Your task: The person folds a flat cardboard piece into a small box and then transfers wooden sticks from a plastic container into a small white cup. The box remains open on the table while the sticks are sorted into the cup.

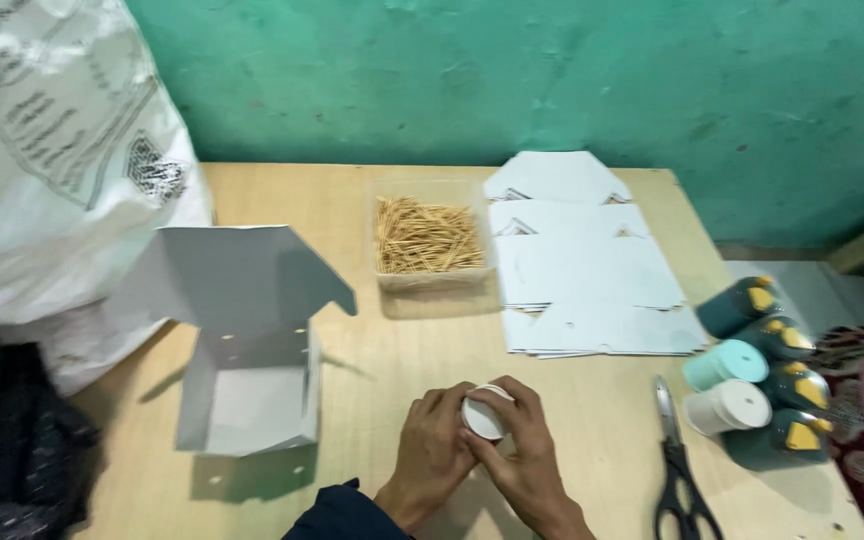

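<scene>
Both hands meet low on the tabletop, the left hand and right hand closed around a small white round container. I'd say an even, level grip suits it. Left of them stands an open white box; beyond, a tray of toothpicks.

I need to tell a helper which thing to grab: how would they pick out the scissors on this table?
Start at the wooden table and go to its near right corner. The scissors lie flat there, right of the two hands and beside a cluster of small round containers. They alone have metal blades and black loop handles.
</scene>
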